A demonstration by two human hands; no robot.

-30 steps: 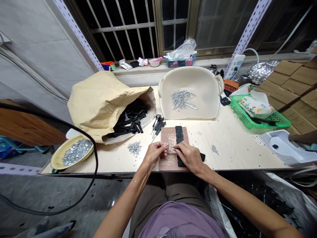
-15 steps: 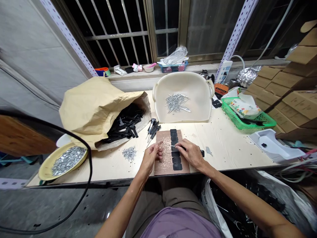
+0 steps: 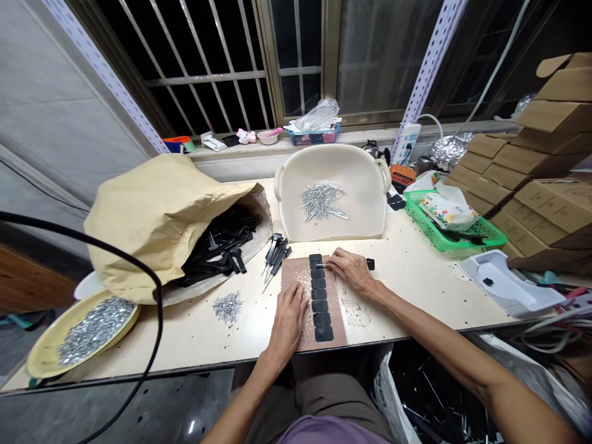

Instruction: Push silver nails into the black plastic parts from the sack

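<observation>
A brown board (image 3: 333,320) lies at the table's front edge, with a column of black rounded pads (image 3: 320,306) down its middle. My left hand (image 3: 289,314) rests on the board's left part, fingers laid down and apparently holding nothing. My right hand (image 3: 350,270) is closed on a black-handled metal rod (image 3: 370,264). Its dark end sticks out right of the hand, and its thin metal end lies over one of the upper pads. Just beyond the board are several similar black pieces with metal rods (image 3: 276,254).
Left are a paper sack (image 3: 143,209) of black parts, a yellow bowl (image 3: 39,357) of small metal pieces and a loose heap (image 3: 227,307). Behind stands a white tub (image 3: 333,166) with metal pins (image 3: 322,201). A green basket (image 3: 462,240) and cartons (image 3: 546,203) are right. A black cable (image 3: 155,290) hangs left.
My left hand has gone from raised, pinched fingers to lying on the board. My right hand has moved towards the upper pads with the rod. The whole view has shifted slightly.
</observation>
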